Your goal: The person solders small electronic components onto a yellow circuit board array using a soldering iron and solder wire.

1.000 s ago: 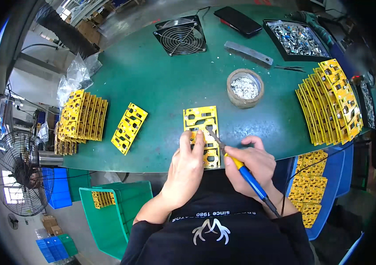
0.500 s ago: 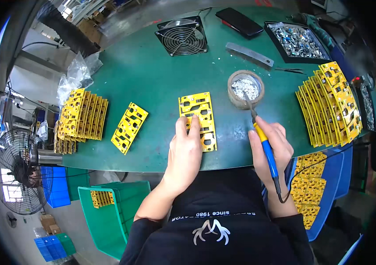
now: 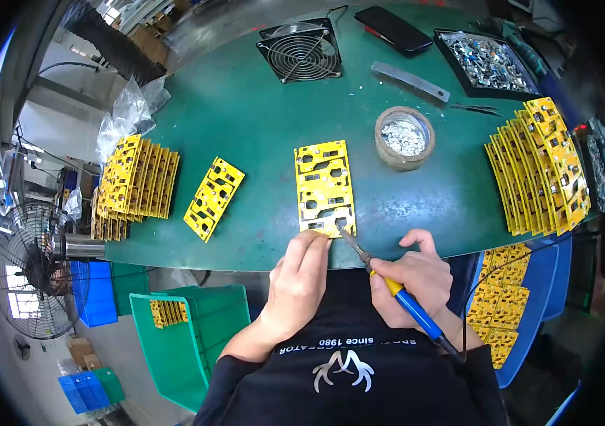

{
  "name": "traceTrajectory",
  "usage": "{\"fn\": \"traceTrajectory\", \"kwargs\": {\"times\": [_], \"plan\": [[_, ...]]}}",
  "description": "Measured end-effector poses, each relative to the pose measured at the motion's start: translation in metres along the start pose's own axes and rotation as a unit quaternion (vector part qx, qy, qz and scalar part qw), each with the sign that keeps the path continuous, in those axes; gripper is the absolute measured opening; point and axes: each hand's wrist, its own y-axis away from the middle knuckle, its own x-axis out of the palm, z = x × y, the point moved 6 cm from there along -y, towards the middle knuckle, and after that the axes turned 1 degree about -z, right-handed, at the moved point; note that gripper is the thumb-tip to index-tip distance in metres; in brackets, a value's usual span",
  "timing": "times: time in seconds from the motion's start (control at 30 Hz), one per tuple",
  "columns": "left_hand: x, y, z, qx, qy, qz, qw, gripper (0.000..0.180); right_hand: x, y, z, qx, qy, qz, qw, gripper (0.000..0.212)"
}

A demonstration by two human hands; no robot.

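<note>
A yellow circuit board (image 3: pixel 325 186) with cut-outs lies upright before me on the green table. My left hand (image 3: pixel 299 273) is closed at its near edge, fingertips gripping the lower left corner. In my right hand (image 3: pixel 416 280) is a soldering iron (image 3: pixel 416 314) with a blue and yellow handle, held like a pen. Its tip touches or hovers just over the board's lower right part; which of the two I cannot tell. Beyond the iron stands a round tub (image 3: pixel 403 157) holding silvery-white bits. A second yellow board (image 3: pixel 214 199) lies tilted to the left.
Stacked yellow boards stand at left (image 3: pixel 135 177) and right (image 3: pixel 540 170). Farther back are a small fan (image 3: pixel 301 51), a phone (image 3: pixel 393 30), a metal bar (image 3: pixel 410 82), tweezers (image 3: pixel 476 109) and a tray of small parts (image 3: pixel 462 89). Below the edge sit a green bin (image 3: pixel 175 362) and a blue bin (image 3: pixel 512 366).
My right hand has brought the iron from the tub down and left to the board. My left hand has slid from the board's middle to its near edge. The view has shifted slightly.
</note>
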Motion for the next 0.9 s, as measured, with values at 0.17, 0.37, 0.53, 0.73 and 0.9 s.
{"fn": "traceTrajectory", "kwargs": {"times": [0.17, 0.37, 0.53, 0.73, 0.9], "plan": [[0.006, 0.003, -0.003, 0.012, -0.021, -0.01, 1.0, 0.022, 0.005, 0.002, -0.002, 0.008, 0.004, 0.009, 1.0, 0.025], [0.007, 0.004, -0.006, 0.028, -0.028, -0.028, 0.999, 0.024, 0.005, 0.0, -0.001, 0.006, 0.009, 0.012, 1.0, 0.025], [0.007, 0.003, -0.007, 0.025, -0.031, -0.021, 0.999, 0.025, 0.008, 0.0, -0.003, 0.002, 0.0, 0.009, 1.0, 0.024], [0.011, 0.006, -0.001, 0.021, -0.027, -0.011, 0.999, 0.026, 0.011, 0.0, -0.003, 0.014, 0.001, 0.032, 0.999, 0.023], [0.009, 0.006, 0.0, 0.002, -0.057, 0.021, 0.998, 0.031, 0.012, 0.001, 0.0, -0.002, 0.011, 0.023, 1.0, 0.024]]}}
